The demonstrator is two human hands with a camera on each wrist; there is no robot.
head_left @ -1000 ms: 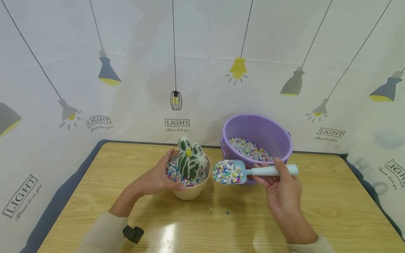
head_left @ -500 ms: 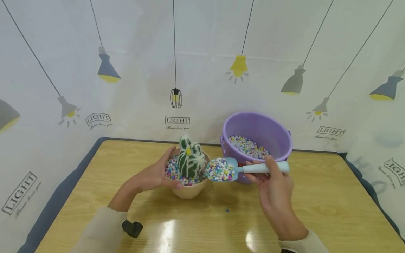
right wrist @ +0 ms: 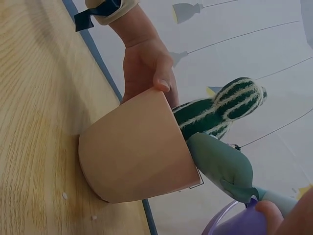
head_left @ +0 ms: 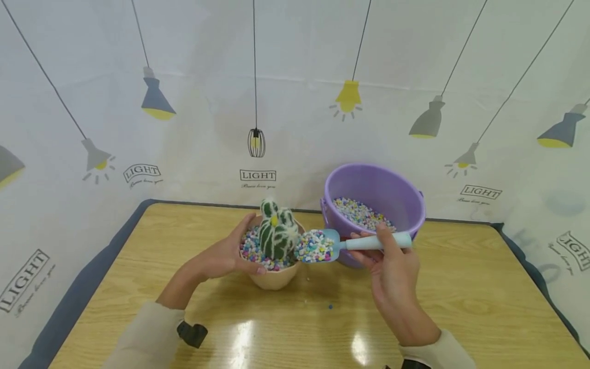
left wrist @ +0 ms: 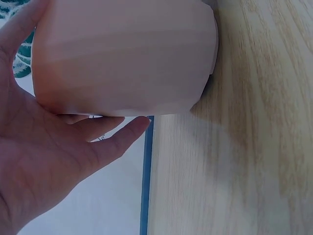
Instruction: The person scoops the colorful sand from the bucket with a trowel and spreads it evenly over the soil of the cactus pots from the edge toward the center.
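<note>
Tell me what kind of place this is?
Probably an indoor craft or play corner: there's a wood-look table, a lamp-print backdrop behind it, and a purple bucket of tiny colorful pellets.

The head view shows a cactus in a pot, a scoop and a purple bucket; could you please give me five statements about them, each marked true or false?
1. The right hand holds the scoop by its handle. True.
2. The scoop is empty. False: it carries multicoloured beads.
3. The left hand grips the beige pot. True.
4. Similar beads lie in the purple bucket. True.
5. In the head view, the pot is right of the bucket. False: it is left.
</note>
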